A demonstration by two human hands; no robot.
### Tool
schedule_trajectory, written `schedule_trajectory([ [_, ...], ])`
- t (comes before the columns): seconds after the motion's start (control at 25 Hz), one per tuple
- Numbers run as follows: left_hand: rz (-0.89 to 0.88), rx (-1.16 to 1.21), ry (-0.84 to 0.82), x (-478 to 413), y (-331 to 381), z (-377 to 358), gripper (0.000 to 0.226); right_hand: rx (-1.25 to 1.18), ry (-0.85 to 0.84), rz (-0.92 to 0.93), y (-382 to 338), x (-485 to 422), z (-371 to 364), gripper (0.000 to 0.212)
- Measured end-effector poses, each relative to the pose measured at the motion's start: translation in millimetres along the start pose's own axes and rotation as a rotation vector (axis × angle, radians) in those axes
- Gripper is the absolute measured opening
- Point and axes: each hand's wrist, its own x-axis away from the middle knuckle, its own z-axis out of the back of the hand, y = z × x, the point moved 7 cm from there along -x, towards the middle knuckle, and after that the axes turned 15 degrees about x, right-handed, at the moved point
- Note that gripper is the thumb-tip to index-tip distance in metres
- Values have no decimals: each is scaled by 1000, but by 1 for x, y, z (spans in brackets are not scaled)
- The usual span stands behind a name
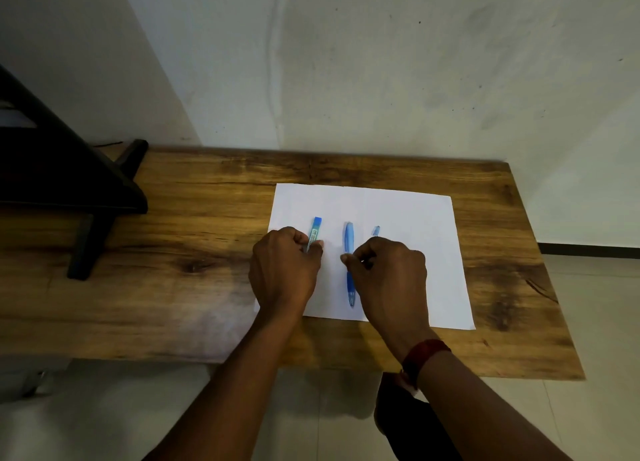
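From my feed I see a wooden table (194,238) pushed against a scuffed pale wall (381,62), with a black stand (104,190) on its left end and a white sheet of paper (415,218) lying flat on the right half. My left hand (282,270) has its fingers curled round a blue strip (316,230) bearing a pale sticker with fine print too small to read; the strip points away from me toward the wall. At the middle of the sheet lies a blue pen (349,238), long axis near-to-far, darker grip end nearest me. My right hand (388,277), red band (426,353) at the wrist, has curled fingertips at the barrel; I cannot tell whether they clasp it. A small translucent blue piece (375,231) shows just beyond its knuckles.
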Motion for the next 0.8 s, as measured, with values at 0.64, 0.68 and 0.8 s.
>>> schedule_trajectory([
  [0.64, -256, -13, -253, 11, 34, 20, 20, -489, -220, -165, -10, -21, 5, 15],
  [0.68, -264, -17, -256, 11, 34, 21, 19, -482, -227, -169, -11, -21, 5, 12],
  [0.8, -269, -27, -299, 12, 33, 21, 21, -468, -305, -172, -18, -21, 0, 12],
])
